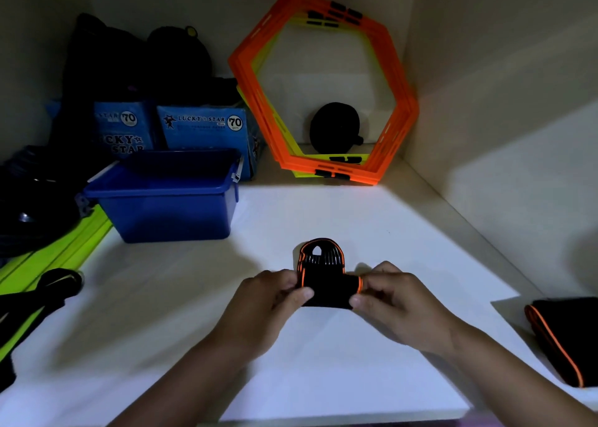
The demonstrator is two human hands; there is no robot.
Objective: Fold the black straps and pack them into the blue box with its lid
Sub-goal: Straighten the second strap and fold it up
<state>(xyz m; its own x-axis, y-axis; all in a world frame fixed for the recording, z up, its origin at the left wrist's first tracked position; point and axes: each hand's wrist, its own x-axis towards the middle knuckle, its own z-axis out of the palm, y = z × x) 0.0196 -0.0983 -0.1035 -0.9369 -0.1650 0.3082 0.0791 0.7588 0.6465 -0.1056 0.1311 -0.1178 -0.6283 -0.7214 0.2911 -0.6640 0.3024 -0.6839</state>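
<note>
From the head camera, you've got both hands low and centre over the white shelf (323, 362). Your left hand (275, 292) pinches the left edge of the black strap (323, 281), thumb on top, fingers curled under. Your right hand (385, 292) grips the strap's right end, right at the orange trim, fingers closed on it. The strap is bunched between the two hands, its rounded orange-edged end with a small hole sticking up and away from you, just above the shelf.

The blue box (165, 196) sits to the upper left, well apart from your hands, open on top, with no lid on it; you can't tell from here what's inside. A second black strap (563, 339) with orange edging lies at the far right edge of the shelf.

At the back, orange and yellow hexagon frames (323, 86) lean upright against the wall, with blue cartons (204, 128) behind the box and dark gear piled at the left
</note>
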